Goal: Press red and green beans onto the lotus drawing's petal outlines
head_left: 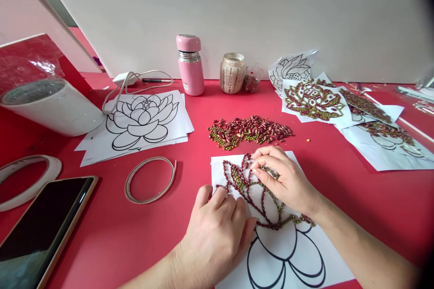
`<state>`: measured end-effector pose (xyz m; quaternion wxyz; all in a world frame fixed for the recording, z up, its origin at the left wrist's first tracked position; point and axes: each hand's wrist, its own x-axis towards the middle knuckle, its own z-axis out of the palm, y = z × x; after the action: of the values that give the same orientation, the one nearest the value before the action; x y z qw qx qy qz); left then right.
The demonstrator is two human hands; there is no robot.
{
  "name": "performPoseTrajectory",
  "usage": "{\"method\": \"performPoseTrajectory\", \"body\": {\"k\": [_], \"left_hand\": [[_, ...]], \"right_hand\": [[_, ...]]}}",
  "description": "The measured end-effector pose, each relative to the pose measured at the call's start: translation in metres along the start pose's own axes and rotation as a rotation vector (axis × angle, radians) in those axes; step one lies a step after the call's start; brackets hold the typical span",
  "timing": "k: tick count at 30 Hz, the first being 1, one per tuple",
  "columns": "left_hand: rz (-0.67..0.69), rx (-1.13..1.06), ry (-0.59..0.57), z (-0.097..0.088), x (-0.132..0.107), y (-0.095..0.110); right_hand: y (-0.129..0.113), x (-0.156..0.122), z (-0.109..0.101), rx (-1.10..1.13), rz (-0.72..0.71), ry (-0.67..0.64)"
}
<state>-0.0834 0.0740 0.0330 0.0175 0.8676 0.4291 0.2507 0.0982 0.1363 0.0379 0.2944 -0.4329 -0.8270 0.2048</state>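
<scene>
On the near part of the red table (pixel 118 226), a sheet (pixel 334 266) printed with a black flower outline lies flat, partly under both hands. Red beans (pixel 251 202) line several upper petals; green beans (pixel 240 181) sit among and beside them. Lower petals: outline only.

Left hand (pixel 217 230): fingers curled, at the sheet's left side; fingertips hidden, cannot tell whether anything is gripped. Right hand (pixel 283 176): fingers bent, tips close together over the upper bean rows; cannot tell if a bean is pinched.

Just beyond the sheet, a loose mixed bean pile (pixel 251 128). Behind it, a glass jar (pixel 232 74) and pink flask (pixel 191 72), both upright. Far right: overlapping bean-decorated sheets (pixel 313 99). Left: printed sheets (pixel 142 119), phone (pixel 47 230).
</scene>
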Motion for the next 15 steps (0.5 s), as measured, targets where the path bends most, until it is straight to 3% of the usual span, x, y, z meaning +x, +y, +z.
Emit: {"method": "performPoseTrajectory", "body": {"k": [15], "left_hand": [[0.002, 0.058, -0.048, 0.0047, 0.0016, -0.0062]], "right_hand": [[0.0001, 0.0023, -0.0009, 0.025, 0.005, 0.021]]}}
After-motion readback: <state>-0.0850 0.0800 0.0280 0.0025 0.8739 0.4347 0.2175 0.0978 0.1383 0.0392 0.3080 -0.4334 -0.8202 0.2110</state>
